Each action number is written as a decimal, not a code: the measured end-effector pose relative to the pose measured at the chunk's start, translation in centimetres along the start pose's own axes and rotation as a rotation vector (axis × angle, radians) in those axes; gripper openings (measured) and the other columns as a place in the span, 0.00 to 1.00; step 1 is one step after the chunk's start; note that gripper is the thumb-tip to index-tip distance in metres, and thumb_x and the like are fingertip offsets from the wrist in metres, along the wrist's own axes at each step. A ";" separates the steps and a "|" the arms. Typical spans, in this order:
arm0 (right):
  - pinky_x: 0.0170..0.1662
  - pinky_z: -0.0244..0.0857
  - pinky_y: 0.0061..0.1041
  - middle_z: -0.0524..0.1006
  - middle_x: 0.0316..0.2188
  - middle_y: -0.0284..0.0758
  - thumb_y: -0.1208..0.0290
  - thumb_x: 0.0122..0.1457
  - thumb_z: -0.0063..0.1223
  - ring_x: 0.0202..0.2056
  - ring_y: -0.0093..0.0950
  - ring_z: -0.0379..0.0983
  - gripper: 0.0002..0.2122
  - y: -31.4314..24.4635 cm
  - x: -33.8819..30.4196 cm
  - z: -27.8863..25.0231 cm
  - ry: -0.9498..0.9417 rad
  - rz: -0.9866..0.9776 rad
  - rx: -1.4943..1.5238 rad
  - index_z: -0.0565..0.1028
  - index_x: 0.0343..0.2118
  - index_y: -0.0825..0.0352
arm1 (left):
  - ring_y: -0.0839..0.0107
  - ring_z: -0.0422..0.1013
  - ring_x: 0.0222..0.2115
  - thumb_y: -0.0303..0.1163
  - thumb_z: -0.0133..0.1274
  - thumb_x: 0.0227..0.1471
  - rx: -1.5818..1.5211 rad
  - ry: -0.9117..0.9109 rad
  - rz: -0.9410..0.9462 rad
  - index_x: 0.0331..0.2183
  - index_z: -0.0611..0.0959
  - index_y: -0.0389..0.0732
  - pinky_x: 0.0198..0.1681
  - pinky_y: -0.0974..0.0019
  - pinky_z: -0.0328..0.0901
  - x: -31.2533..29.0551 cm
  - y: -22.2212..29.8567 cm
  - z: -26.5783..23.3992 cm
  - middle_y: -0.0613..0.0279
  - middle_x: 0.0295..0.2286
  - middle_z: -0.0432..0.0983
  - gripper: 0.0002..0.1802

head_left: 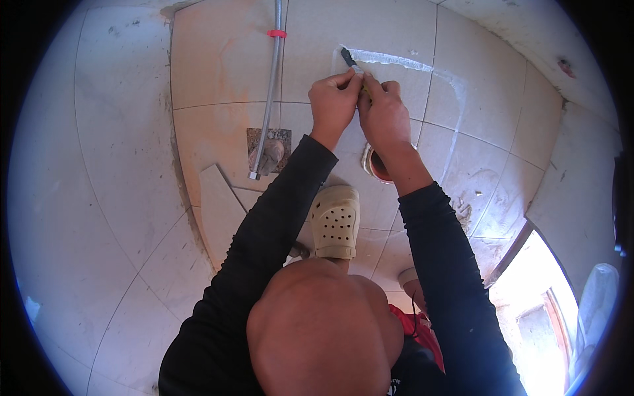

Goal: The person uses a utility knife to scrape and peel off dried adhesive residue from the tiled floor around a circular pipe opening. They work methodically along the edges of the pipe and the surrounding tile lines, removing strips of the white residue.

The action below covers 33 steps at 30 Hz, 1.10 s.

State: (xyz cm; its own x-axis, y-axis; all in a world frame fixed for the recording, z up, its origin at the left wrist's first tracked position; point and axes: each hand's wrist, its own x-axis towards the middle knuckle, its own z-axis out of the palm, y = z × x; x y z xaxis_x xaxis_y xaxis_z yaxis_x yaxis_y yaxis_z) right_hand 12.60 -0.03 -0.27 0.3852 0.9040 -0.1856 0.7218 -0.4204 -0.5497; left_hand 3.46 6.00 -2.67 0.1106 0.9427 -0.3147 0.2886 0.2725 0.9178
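Both my hands are closed around one slim tool (348, 58) with a dark flat tip and a bit of yellow near the grip; its exact kind I cannot make out. My left hand (332, 104) pinches it from the left. Pressed against it from the other side is my right hand (384, 113), fingers bent around the handle. The tip meets the beige tile at the left end of a white strip (391, 60) of smeared material. A fainter white line (457, 125) runs on from the strip's right end and bends toward me. The fingers hide most of the handle.
A braided metal hose (271, 92) with a red band hangs left of my hands, over a square cutout (281, 142). An orange-rimmed round pipe opening (378, 166) lies below my right wrist. A loose tile piece (220, 208) and my beige clog (335, 221) are nearer.
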 end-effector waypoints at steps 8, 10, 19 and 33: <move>0.40 0.76 0.43 0.73 0.43 0.46 0.66 0.62 0.52 0.37 0.47 0.78 0.18 1.9 -0.5 -1.1 -0.079 -0.140 0.121 0.74 0.55 0.59 | 0.80 0.75 0.23 0.33 0.62 0.54 -0.190 0.010 -0.087 0.41 0.85 0.28 0.27 0.71 0.70 -2.0 -0.6 -0.1 0.53 0.23 0.83 0.17; 0.40 0.75 0.43 0.73 0.43 0.46 0.67 0.62 0.52 0.37 0.47 0.78 0.18 2.1 -0.6 -1.3 -0.073 -0.132 0.098 0.74 0.55 0.59 | 0.82 0.74 0.23 0.33 0.62 0.55 -0.199 0.013 -0.080 0.41 0.85 0.28 0.26 0.72 0.69 -2.2 -0.7 0.4 0.56 0.22 0.82 0.18; 0.41 0.75 0.42 0.73 0.44 0.47 0.67 0.63 0.53 0.38 0.47 0.78 0.19 0.8 -1.2 -0.5 -0.072 -0.023 0.051 0.73 0.57 0.58 | 0.81 0.73 0.23 0.33 0.62 0.54 -0.081 0.043 0.015 0.40 0.86 0.29 0.26 0.71 0.67 -2.0 -0.7 0.2 0.53 0.23 0.82 0.17; 0.42 0.75 0.42 0.73 0.44 0.49 0.66 0.63 0.52 0.39 0.49 0.78 0.19 1.1 -1.3 -0.5 0.002 0.013 0.069 0.72 0.57 0.61 | 0.81 0.75 0.27 0.34 0.62 0.55 0.030 -0.069 -0.003 0.44 0.85 0.31 0.31 0.74 0.70 -1.4 0.0 0.5 0.57 0.28 0.85 0.18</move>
State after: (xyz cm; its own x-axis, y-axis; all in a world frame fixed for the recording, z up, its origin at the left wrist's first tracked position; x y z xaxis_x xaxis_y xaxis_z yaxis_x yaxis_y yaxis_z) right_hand 13.19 -1.66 -0.26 0.3959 0.8981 -0.1915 0.6752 -0.4260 -0.6022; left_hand 3.77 4.60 -2.37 0.1750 0.9261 -0.3342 0.3171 0.2683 0.9097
